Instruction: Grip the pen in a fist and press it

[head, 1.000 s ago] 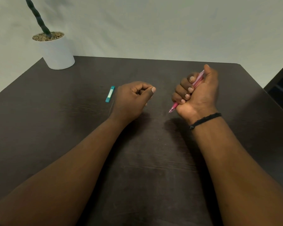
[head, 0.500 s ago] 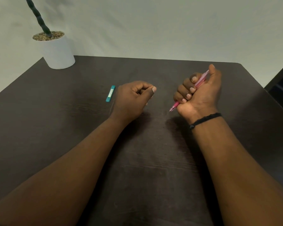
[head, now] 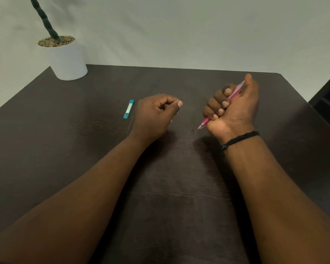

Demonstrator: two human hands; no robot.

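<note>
Both of your hands are curled: your right hand point(head: 234, 109) grips the pink pen point(head: 233, 95) with its tip slanting down toward your left hand point(head: 154, 115), whose fingers hold nothing.

2 bare forearms, no sleeves in view. The right wrist wears 1 thin black braided bracelet point(head: 240, 139), knotted at its inner end. Fingernails are short.
</note>
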